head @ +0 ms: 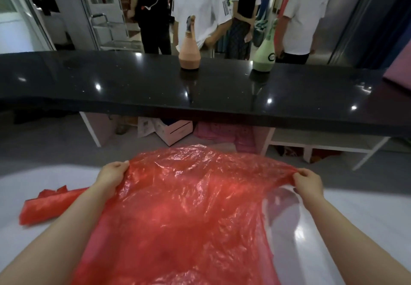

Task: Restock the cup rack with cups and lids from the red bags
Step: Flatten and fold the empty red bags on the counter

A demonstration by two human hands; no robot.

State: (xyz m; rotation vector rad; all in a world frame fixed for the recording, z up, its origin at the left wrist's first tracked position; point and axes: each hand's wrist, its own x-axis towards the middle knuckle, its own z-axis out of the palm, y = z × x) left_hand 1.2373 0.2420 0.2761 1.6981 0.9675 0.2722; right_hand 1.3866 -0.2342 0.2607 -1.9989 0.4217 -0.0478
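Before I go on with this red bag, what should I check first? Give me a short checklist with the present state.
1. Left hand grips the red bag edge: ok.
2. Right hand grips the other edge: ok.
3. Bag spread between both hands: ok.
4. Cups or lids inside the bag: cannot tell.
5. Cup rack in view: not ok.
6. Second red bag lies flat beside the left arm, out of the way: ok.
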